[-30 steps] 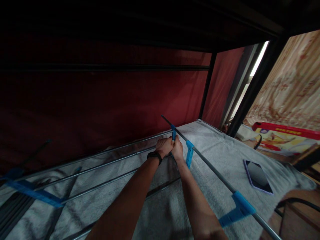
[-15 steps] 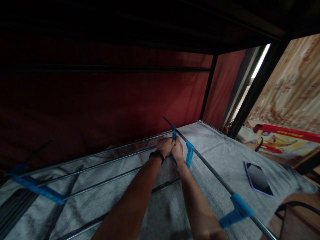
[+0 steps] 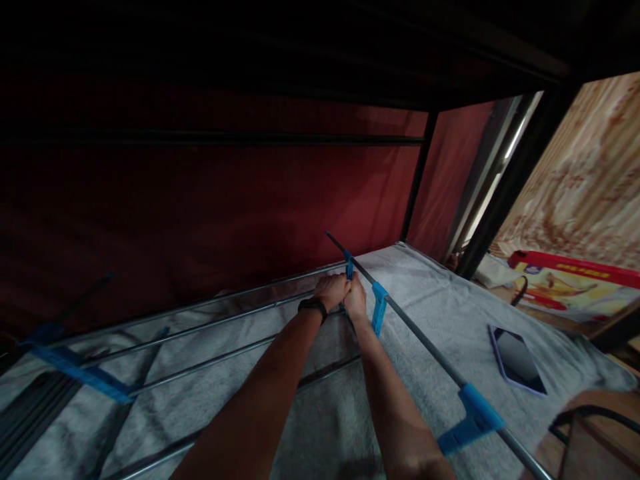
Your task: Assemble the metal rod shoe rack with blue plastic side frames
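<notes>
Here both hands close together: the left hand (image 3: 330, 291) curls around a thin horizontal steel rod (image 3: 240, 352), the right hand (image 3: 356, 298) grips beside a small blue plastic connector (image 3: 349, 266) on the long grey metal rail (image 3: 425, 347). Other rods already sit joined over the grey blanket (image 3: 440, 307).

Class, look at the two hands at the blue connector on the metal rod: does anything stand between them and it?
Nothing visible does: the left hand and right hand are already closed around the blue connector on the metal rod.
</notes>
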{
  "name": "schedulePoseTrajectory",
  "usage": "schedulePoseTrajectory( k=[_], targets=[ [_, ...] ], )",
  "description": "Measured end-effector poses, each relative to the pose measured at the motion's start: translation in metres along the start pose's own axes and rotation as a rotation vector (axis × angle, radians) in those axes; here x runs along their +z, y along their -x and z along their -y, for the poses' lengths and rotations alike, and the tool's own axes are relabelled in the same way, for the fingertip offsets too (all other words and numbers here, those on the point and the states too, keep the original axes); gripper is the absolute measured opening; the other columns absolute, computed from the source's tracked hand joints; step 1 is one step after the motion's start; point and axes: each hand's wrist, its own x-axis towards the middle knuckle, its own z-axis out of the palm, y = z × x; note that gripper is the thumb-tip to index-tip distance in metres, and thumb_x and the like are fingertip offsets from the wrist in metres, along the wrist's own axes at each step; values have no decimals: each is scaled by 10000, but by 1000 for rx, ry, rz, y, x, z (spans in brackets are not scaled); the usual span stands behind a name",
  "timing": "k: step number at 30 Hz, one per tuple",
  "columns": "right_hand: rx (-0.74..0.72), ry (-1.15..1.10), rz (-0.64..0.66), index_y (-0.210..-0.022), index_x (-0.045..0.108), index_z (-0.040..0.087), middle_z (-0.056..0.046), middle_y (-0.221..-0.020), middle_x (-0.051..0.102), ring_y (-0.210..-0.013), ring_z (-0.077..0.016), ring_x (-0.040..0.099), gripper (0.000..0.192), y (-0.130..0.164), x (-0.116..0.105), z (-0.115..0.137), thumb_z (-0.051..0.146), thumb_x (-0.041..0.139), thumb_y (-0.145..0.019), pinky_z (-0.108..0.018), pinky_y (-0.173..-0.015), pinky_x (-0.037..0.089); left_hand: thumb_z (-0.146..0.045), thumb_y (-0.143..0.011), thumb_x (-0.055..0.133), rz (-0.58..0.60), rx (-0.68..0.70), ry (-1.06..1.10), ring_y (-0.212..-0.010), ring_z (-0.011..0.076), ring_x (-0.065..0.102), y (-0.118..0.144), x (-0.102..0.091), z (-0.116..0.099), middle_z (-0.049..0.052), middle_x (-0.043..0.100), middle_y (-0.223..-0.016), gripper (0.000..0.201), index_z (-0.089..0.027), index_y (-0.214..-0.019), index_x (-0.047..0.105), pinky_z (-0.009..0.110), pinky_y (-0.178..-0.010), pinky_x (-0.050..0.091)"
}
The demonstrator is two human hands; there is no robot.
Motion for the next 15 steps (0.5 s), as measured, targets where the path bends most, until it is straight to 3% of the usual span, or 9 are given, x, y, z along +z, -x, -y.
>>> schedulePoseTrajectory(
  k=[5,9,15],
  targets=[
    [108,3,-17,-1216,495,164,-98,-978,675,-901,-220,630,411,-5,-6,-2,214,428,-813,-292,-777,468,-382,-963,360,-11,-20,55,-998,258,665,5,15,14,123,720,-1058,379,-210,-1092,672,346,-832,466],
    [52,-4,14,-1258,480,148,-114,-980,679,-927,-228,633,444,-5,-4,-5,230,446,-823,-283,-766,473,-330,-945,429,-39,33,139,-1049,237,649,1,18,24,86,707,-1143,315,-256,-1155,652,328,-871,451],
    [27,5,29,-1213,509,136,-97,-918,666,-826,-209,625,389,1,1,-5,226,398,-851,-275,-717,476,-262,-903,462,-4,-47,183,-1061,233,643,0,15,22,83,709,-1133,294,-253,-1099,681,305,-865,458]
  ],
)
